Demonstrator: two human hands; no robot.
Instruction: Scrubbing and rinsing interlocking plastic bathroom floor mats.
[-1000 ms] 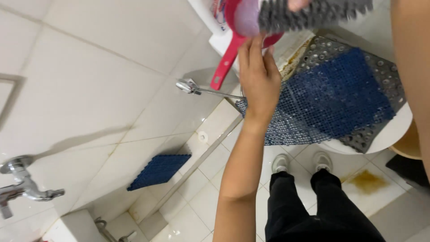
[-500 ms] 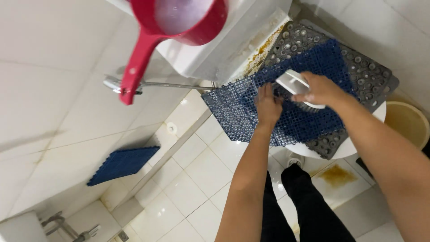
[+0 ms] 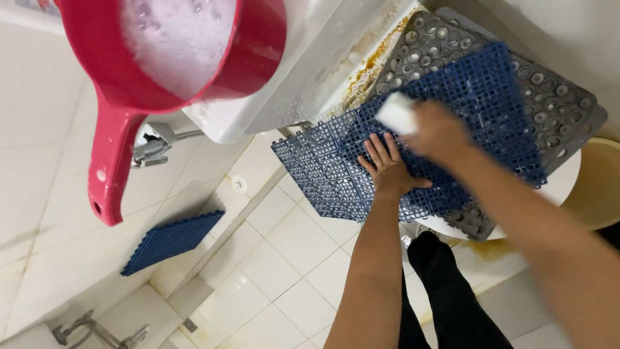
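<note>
Now the right hand [image 3: 439,132] has slid its white brush [image 3: 397,113] up the blue mat [image 3: 413,148] on the toilet, left hand [image 3: 387,168] pressing flat, fingers spread; scrub firmly, hold steady.

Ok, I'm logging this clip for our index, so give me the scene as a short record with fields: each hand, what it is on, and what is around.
Left hand: flat, fingers spread, pressing on the blue grid mat
Right hand: blurred, gripping a white brush on the mat
Under the mat: grey mat with round holes
Nearby: red scoop holding foam, on the white tank
Floor: second blue mat
</note>
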